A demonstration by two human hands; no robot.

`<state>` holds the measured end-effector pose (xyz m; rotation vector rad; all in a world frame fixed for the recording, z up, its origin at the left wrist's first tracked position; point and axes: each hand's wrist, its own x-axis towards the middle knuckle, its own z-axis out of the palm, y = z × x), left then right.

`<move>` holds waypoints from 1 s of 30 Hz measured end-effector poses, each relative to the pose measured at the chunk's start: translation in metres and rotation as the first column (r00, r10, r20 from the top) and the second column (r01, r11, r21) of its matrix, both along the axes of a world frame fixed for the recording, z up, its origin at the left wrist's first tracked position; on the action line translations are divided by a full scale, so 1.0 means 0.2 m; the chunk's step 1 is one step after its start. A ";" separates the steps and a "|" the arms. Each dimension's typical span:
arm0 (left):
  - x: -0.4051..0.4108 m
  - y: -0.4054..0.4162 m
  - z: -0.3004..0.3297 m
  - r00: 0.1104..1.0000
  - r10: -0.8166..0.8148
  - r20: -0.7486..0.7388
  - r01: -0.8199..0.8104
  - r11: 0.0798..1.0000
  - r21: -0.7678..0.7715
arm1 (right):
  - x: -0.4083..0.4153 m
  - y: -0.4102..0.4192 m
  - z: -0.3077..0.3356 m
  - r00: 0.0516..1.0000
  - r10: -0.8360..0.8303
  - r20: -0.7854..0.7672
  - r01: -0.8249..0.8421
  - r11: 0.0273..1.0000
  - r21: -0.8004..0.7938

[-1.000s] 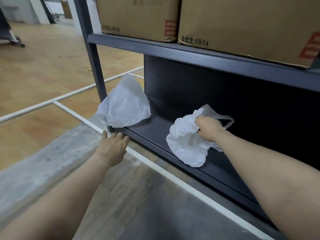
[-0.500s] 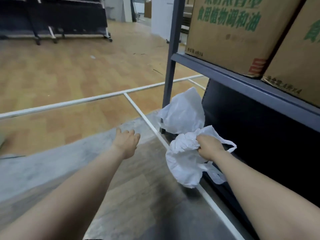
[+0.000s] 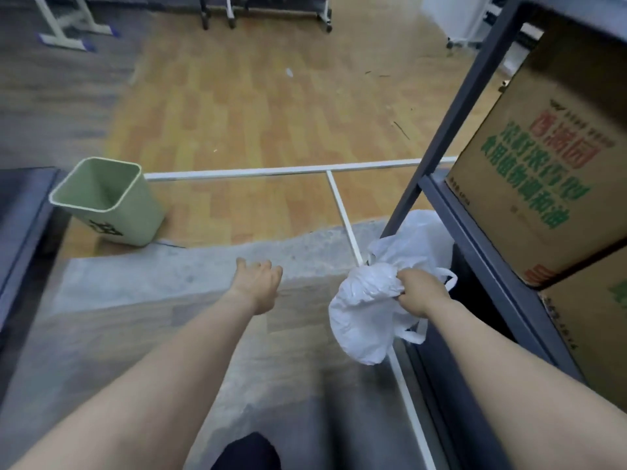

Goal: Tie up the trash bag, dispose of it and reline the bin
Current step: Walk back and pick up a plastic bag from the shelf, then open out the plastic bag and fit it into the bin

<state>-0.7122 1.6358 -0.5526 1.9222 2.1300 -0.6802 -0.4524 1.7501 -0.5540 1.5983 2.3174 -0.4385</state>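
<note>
Dark low surface (image 3: 20, 212) at the far left edge, its nature unclear. Green bin (image 3: 108, 201), just beside it: square-mouthed, unlined, tilted in this wide view, standing on the floor with a dark symbol on its near face. Floor (image 3: 258, 123): warm wood-look planks across the middle of the room, grey wood-look boards at upper left, a paler grey strip nearer the person; white dividing lines (image 3: 334, 195) cross it in a T. Wheeled furniture legs (image 3: 264, 15) along the far side of the room, blurred. Left hand (image 3: 259, 284): extended over the grey floor, fingers loosely spread, holding nothing. White plastic bag (image 3: 363, 317): crumpled, hanging above the floor near the white line, gripped at its bunched top by the right hand (image 3: 422, 293), whose fingers are curled tightly into the plastic. Second white bag (image 3: 420, 239): behind the first, at the foot of the shelving upright. Grey metal shelving (image 3: 451, 137) at right, carrying cardboard boxes (image 3: 543, 171) printed in green and red characters.
</note>
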 end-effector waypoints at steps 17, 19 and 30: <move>-0.37 -0.51 1.74 0.902 0.424 0.085 -0.432 0.886 0.171 | -0.64 -0.13 1.74 0.952 0.297 -0.066 -0.297 0.955 0.024; -0.38 -0.58 1.87 0.891 0.447 0.080 -0.454 0.872 0.184 | -0.69 -0.17 1.85 0.943 0.328 -0.063 -0.324 0.944 0.064; -0.67 -0.71 2.15 0.840 0.522 0.147 -0.542 0.804 0.246 | -1.11 -0.28 2.07 0.909 0.411 -0.077 -0.406 0.911 0.072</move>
